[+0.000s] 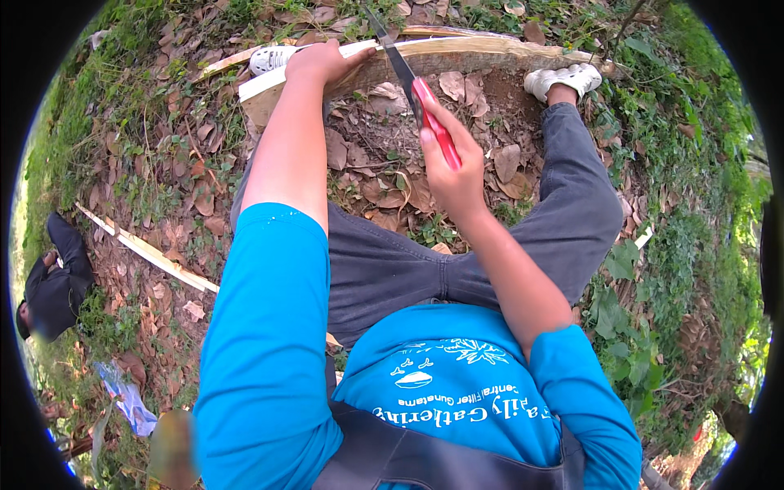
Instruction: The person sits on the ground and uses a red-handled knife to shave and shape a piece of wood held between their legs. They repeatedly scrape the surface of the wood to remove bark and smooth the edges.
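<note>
My right hand is closed round the red handle of a saw with a long, narrow, dark blade. The blade crosses the upper edge of a long wooden plank, pointing away from me and to the left. The plank stands on edge across the ground between my feet, with a pale cut face at its left end. Left of the blade, my left hand grips the plank's top edge. Part of its fingers is hidden behind the wood.
White clogs are on my feet, beside the plank. Split wood strips lie beyond it, and another strip lies at left. A person in dark clothes is at far left, near a blue plastic bag. Dry leaves and weeds cover the ground.
</note>
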### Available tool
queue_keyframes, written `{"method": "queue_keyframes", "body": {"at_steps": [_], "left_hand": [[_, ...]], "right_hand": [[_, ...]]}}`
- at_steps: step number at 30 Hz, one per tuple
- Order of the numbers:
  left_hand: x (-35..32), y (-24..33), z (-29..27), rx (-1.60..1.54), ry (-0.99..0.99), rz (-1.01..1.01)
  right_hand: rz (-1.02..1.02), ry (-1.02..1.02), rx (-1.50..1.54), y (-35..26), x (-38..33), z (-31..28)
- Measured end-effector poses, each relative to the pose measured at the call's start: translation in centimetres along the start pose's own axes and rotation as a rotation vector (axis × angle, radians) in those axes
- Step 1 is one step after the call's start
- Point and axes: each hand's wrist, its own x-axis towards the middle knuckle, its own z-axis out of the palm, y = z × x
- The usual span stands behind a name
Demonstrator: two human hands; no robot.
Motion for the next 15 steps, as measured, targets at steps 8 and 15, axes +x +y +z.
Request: {"method": "queue_keyframes", "body": {"at_steps": [8,15], "left_hand": [[-1.9,1.2,0.4,0.076,0.115,0.031],[-2.0,1.0,2.5,0.138,0.287,0.017]], "right_hand": [[0.335,-0.045,0.145,-8.1,-3.7,-8.7],[0.169,0.016,0.017,-2.6,5.6,-3.4]]}}
